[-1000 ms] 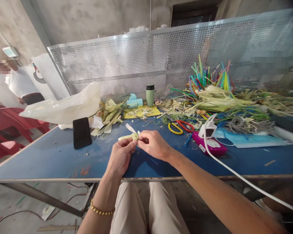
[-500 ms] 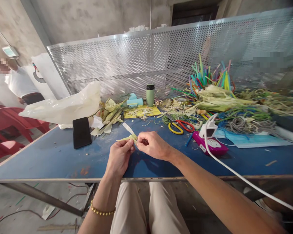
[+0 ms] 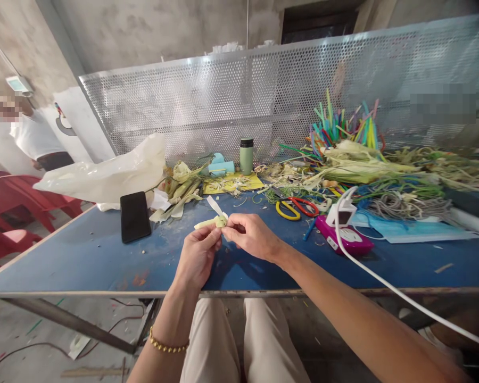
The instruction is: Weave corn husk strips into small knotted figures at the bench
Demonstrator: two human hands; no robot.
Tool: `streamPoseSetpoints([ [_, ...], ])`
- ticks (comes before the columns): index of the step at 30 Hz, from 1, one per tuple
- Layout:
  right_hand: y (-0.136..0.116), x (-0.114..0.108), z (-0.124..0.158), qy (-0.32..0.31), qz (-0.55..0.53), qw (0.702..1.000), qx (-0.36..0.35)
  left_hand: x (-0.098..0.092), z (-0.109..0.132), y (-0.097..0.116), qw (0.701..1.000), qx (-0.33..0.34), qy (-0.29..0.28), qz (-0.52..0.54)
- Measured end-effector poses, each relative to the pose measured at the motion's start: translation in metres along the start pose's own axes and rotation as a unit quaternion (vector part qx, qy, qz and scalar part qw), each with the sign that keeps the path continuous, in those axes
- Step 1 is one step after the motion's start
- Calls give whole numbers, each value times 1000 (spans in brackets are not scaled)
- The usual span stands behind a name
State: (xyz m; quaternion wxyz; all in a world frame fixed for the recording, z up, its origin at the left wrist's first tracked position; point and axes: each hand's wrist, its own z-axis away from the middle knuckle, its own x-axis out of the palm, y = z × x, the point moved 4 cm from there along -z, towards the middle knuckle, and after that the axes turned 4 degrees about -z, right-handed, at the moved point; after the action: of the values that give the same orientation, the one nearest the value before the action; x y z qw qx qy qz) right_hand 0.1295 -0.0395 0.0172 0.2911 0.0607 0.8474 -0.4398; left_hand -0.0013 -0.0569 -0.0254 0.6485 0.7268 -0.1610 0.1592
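Over the front middle of the table, my left hand [image 3: 196,255] pinches a pale green strip of corn husk [image 3: 206,223] between thumb and fingers. The husk is bunched or folded into a small knob at its right end. From this knob a whitish flat strip [image 3: 214,206] sticks up to the left. My right hand [image 3: 251,235] is closed on the same knob, its thumb and index finger pressed against it. The fingertips partly hide the folded part.
A black phone [image 3: 135,216] lies left, near a plastic bag [image 3: 104,173] and husks [image 3: 179,194]. Behind are a green bottle [image 3: 246,158] and scissors [image 3: 288,209]. To the right are a magenta power strip [image 3: 355,242], a white cable [image 3: 367,271], a mask [image 3: 407,230] and coloured stems [image 3: 339,127].
The husk has turned so its folded knob now shows above the fingers. The white strip has shifted slightly right. My right hand's fingers have straightened a little while staying on the husk.
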Motion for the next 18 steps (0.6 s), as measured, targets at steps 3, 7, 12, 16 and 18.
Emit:
streamPoseSetpoints([
  [3,-1,0,0,2,-11,1000,-3,0,0,-1,1000,0,-13,6],
  [7,-4,-1,0,-5,-21,1000,-2,0,2,0,1000,-2,-11,9],
  [12,-4,-1,0,-10,-19,1000,1,-1,1,1,1000,-4,-14,15],
  [16,-2,-1,0,-13,-20,1000,-1,-4,-1,-1,1000,-7,-18,25],
  [18,-2,-1,0,-14,-23,1000,-4,-4,-1,-2,1000,-18,-18,16],
])
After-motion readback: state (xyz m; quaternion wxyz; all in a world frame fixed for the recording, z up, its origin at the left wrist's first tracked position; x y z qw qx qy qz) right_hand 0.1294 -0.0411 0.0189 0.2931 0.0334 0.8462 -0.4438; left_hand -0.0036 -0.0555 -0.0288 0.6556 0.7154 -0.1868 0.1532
